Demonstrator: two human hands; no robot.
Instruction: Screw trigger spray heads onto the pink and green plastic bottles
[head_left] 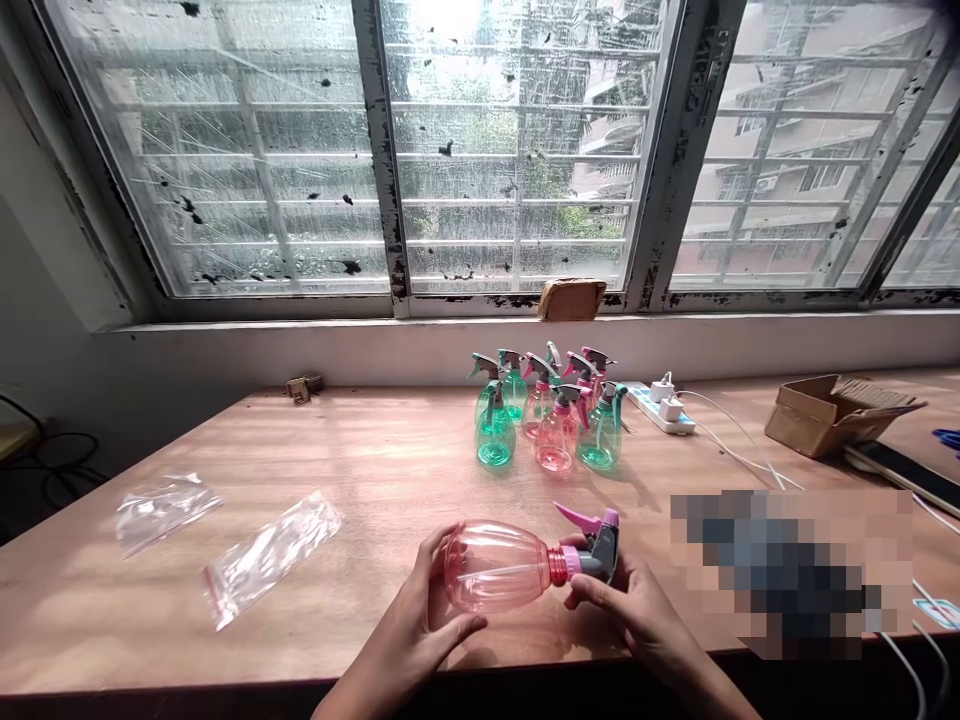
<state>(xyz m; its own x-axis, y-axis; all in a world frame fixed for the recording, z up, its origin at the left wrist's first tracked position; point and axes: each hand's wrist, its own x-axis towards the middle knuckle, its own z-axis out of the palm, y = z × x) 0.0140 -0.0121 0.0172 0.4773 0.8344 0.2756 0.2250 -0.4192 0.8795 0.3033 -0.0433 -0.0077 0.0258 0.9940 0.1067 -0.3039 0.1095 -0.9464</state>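
Note:
A clear pink spray bottle [499, 565] lies on its side near the front edge of the wooden table [360, 470]. My left hand [420, 625] cups its round base, fingers wrapped round it. At the neck, my right hand [637, 605] grips the grey and pink trigger head [596, 545], whose pink lever points up and left. Several upright spray bottles [547, 410], green and pink, stand grouped at the back middle of the table.
Two clear plastic zip bags [270, 555] [165, 508] lie at the left. A white power strip [660, 408] with plugs and cables sits behind the bottles. An open cardboard box [825, 412] stands at the right. A blurred patch [787, 570] covers something at the front right.

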